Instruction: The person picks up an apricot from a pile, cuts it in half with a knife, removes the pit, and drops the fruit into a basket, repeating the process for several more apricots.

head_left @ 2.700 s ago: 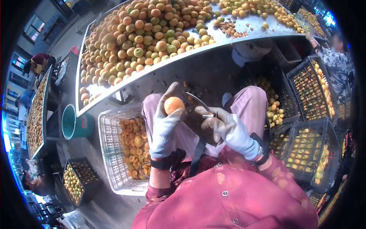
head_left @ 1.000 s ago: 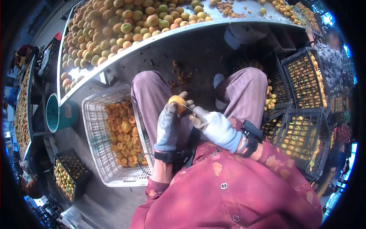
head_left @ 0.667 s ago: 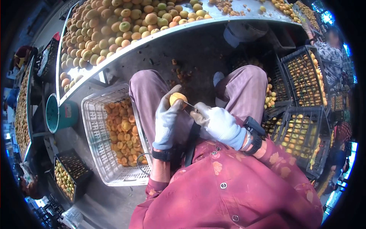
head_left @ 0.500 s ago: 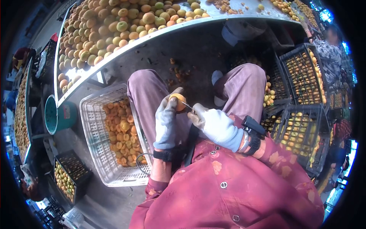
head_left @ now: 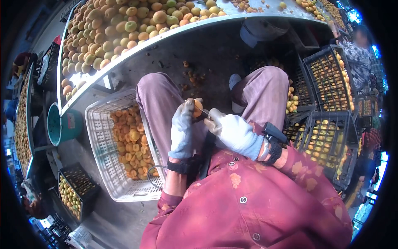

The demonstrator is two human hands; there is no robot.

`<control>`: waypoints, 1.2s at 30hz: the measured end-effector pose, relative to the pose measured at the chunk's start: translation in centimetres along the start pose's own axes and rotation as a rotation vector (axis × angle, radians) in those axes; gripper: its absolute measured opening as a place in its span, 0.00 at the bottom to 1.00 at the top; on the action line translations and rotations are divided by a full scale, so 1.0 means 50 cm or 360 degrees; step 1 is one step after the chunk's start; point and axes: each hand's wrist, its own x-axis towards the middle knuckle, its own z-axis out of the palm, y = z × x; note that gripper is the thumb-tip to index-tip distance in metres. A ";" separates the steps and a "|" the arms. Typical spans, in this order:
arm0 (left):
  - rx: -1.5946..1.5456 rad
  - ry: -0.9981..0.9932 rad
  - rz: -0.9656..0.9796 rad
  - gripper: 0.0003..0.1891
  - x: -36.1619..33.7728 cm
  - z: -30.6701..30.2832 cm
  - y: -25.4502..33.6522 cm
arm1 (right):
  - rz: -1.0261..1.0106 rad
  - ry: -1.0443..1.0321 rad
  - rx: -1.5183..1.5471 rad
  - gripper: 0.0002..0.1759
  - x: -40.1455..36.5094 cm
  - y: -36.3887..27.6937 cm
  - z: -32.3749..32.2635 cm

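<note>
In front of you is a big shiny worktop [head_left: 232, 13] with a heap of round orange and green fruit [head_left: 124, 35] on it. Your left hand [head_left: 182, 124] wears a glove, and its fingers are curled closed around one orange fruit [head_left: 198, 108], up above your lap. Your right hand [head_left: 232, 132] wears a glove too. Its fingers are bent shut around a small knife [head_left: 204, 111], and the thin blade touches the fruit. Beside your left leg sits a white basket [head_left: 97, 153] with lots of cut fruit [head_left: 134, 147] inside. A green bucket [head_left: 62, 124] stands near the basket. Black crates [head_left: 327, 83] of fruit are on your right.
</note>
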 end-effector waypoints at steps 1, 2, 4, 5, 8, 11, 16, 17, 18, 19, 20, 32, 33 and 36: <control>-0.0002 0.0001 -0.0001 0.25 -0.001 0.003 0.002 | 0.0000 -0.0002 -0.0001 0.16 0.000 -0.001 0.004; -0.0085 0.0001 -0.0021 0.26 -0.002 0.005 0.004 | 0.0012 0.0003 -0.0015 0.16 0.001 -0.002 0.008; -0.0165 0.0000 -0.0049 0.26 -0.004 0.007 0.004 | 0.0032 0.0006 -0.0024 0.16 -0.001 0.001 0.016; -0.0218 0.0026 -0.0122 0.27 -0.003 0.008 0.006 | 0.0037 0.0008 -0.0062 0.16 0.000 0.003 0.018; -0.0370 0.0040 -0.0250 0.27 -0.001 0.010 0.011 | 0.0004 0.0058 -0.0113 0.15 0.004 0.018 0.028; -0.0422 -0.0038 -0.0299 0.26 0.006 -0.008 -0.008 | -0.0057 0.0132 -0.0207 0.16 0.009 0.033 0.039; -0.0191 -0.0042 -0.0023 0.17 0.001 -0.001 0.004 | -0.0155 0.0291 -0.0252 0.27 0.027 0.030 0.022; -0.0189 -0.0044 -0.0025 0.17 -0.001 -0.002 0.008 | -0.0007 0.0047 -0.0173 0.31 0.034 0.009 -0.002; -0.0055 -0.0074 0.0001 0.17 -0.006 -0.005 0.016 | 0.0140 -0.0199 -0.0093 0.35 0.040 -0.006 -0.021; 0.0078 -0.0102 0.0029 0.16 -0.009 -0.007 0.020 | 0.0138 -0.0200 -0.0091 0.35 0.046 -0.011 -0.035; 0.0081 -0.0100 0.0028 0.16 -0.011 -0.008 0.020 | 0.0181 -0.0338 0.0026 0.36 0.051 -0.013 -0.048; 0.0187 0.0051 0.0182 0.12 -0.037 -0.007 0.004 | 0.0314 -0.0661 0.1596 0.40 0.051 0.016 -0.007; 0.0190 0.0051 0.0215 0.12 -0.038 -0.008 0.003 | 0.0354 -0.0669 0.1659 0.39 0.050 0.013 -0.011; 0.0132 0.0044 0.0206 0.14 -0.040 -0.013 -0.001 | 0.0473 -0.0729 0.1909 0.37 0.043 0.000 -0.022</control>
